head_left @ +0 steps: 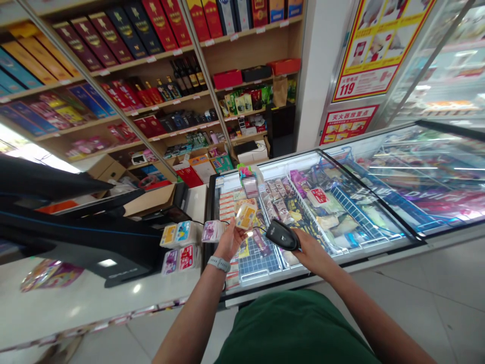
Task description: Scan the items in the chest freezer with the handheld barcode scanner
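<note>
My left hand (230, 239), with a watch on its wrist, holds a small yellow-labelled plastic pack (246, 216) over the chest freezer. In my right hand (308, 250) is a black barcode scanner (282, 234), its head turned left toward the pack. A cable runs from the scanner to the left, behind my left hand. Left of my left hand, on the counter, are stacked packs with purple labels (211, 231). Beside them stand more packs with yellow and blue labels (183, 232), and others with purple and red labels (187, 257).
The glass-topped freezer (265, 277) holds bagged food in wire baskets. A black checkout terminal (129, 253) stands on the white counter (113, 298), near an open cardboard box (149, 202). Behind are shelves of boxes and bottles (185, 76). A small colourful item (245, 174) sits at the freezer's far edge.
</note>
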`<action>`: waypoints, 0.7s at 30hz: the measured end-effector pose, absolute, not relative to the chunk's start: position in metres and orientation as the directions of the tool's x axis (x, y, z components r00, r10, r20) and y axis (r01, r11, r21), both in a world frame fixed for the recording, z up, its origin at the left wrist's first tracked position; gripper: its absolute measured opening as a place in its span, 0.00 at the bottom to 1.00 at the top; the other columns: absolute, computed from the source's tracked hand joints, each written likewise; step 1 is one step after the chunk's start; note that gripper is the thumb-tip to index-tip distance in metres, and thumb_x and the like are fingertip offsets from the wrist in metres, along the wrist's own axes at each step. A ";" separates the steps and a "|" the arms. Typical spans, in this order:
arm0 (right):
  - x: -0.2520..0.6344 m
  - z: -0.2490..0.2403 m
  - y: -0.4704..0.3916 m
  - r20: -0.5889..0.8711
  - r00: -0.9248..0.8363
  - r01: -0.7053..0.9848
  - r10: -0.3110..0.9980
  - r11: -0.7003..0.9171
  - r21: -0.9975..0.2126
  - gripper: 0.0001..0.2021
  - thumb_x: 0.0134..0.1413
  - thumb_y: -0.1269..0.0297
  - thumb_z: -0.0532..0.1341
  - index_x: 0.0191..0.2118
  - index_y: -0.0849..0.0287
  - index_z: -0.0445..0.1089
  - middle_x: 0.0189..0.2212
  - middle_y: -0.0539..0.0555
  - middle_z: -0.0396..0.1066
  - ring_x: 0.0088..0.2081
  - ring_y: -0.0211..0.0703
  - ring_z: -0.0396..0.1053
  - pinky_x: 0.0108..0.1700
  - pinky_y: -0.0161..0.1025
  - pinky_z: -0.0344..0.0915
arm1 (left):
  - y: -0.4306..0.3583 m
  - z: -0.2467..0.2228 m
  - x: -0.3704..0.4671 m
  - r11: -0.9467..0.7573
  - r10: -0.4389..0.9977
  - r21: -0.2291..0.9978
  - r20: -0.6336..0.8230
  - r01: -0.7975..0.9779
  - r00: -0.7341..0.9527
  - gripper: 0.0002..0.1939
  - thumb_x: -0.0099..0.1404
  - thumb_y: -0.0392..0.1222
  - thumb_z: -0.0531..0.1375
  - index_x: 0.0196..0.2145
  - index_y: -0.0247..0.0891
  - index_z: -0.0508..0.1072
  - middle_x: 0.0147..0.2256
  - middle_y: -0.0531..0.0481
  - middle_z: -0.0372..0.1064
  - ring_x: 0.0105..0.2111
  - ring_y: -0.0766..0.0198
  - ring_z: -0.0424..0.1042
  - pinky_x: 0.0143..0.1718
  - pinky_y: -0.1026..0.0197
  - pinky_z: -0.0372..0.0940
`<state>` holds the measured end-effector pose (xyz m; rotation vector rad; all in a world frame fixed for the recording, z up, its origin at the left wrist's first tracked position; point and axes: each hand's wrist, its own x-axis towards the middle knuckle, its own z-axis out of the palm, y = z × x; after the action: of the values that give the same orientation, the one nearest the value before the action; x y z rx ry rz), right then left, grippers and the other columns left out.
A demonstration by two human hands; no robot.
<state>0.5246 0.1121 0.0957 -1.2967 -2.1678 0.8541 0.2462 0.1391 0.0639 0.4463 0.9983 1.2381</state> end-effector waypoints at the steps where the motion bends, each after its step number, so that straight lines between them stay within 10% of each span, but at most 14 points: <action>1: 0.525 0.095 0.112 0.080 -0.441 0.599 0.894 0.359 -0.715 0.20 0.46 0.77 0.54 0.48 0.63 0.62 0.42 0.60 0.69 0.45 0.50 0.67 0.48 0.44 0.62 | 0.139 0.064 0.246 0.315 0.923 0.759 -0.385 -0.571 -0.002 0.22 0.70 0.53 0.50 0.47 0.31 0.70 0.38 0.39 0.76 0.35 0.59 0.77 0.28 0.65 0.68; 21: 0.522 0.092 0.108 0.090 -0.419 0.585 0.904 0.344 -0.734 0.20 0.48 0.74 0.55 0.49 0.62 0.63 0.43 0.60 0.70 0.47 0.51 0.68 0.50 0.44 0.62 | 0.131 0.064 0.245 0.304 0.924 0.748 -0.382 -0.590 -0.008 0.23 0.68 0.54 0.52 0.49 0.30 0.69 0.38 0.39 0.76 0.36 0.61 0.77 0.31 0.65 0.70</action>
<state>0.5225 0.1085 0.0919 -1.2976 -2.1230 0.8623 0.2449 0.1305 0.0641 0.4276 0.9851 1.2542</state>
